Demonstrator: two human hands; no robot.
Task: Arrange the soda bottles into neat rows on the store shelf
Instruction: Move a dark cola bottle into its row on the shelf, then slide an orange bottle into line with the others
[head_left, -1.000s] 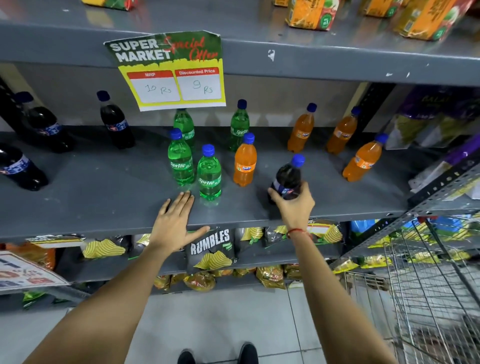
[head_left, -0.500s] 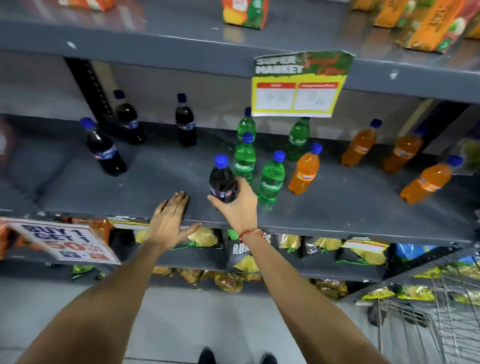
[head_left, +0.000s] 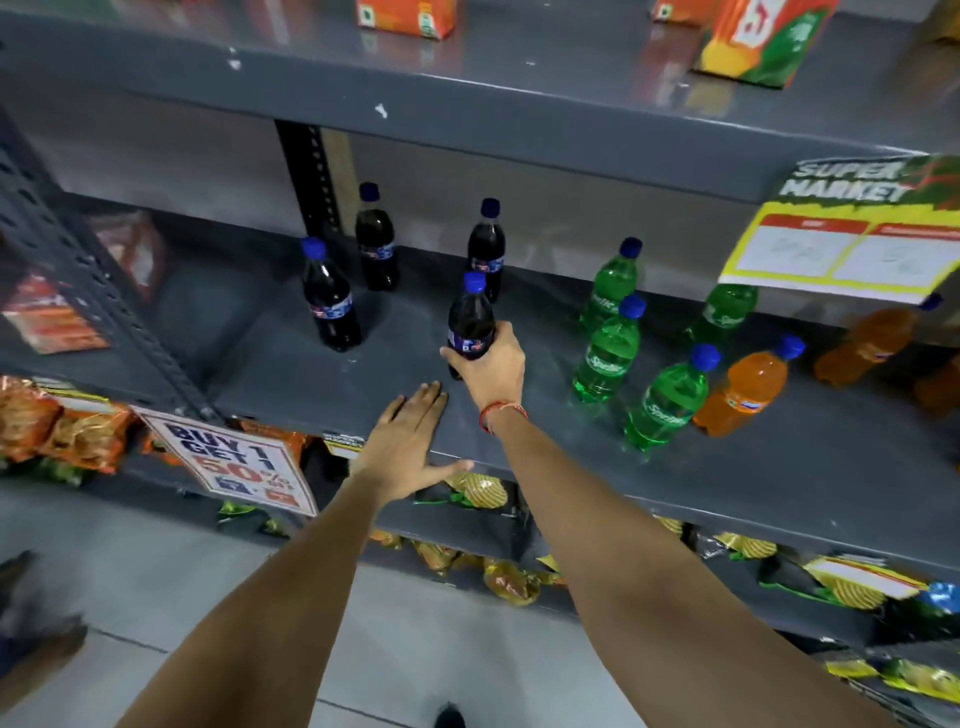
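Note:
My right hand (head_left: 491, 366) grips a dark cola bottle (head_left: 470, 317) with a blue cap, upright on the grey shelf (head_left: 779, 467). Three more cola bottles stand behind and to its left: one at the left (head_left: 330, 299), one at the back (head_left: 375, 241), one right behind (head_left: 487, 249). To the right stand several green Sprite bottles (head_left: 608, 351), then orange Fanta bottles (head_left: 748, 387). My left hand (head_left: 410, 441) lies flat, fingers apart, on the shelf's front edge, just left of the held bottle.
A "Buy 1 Get 1" sign (head_left: 234, 462) hangs from the shelf edge at left. A yellow price card (head_left: 847, 244) hangs from the upper shelf at right, in front of one green bottle. Snack bags (head_left: 57, 421) fill the lower shelves. A perforated upright (head_left: 104, 291) stands at left.
My right hand has carried the cola bottle leftward past the green bottles to the cola group. The view has swung left. My left hand stays flat on the shelf edge.

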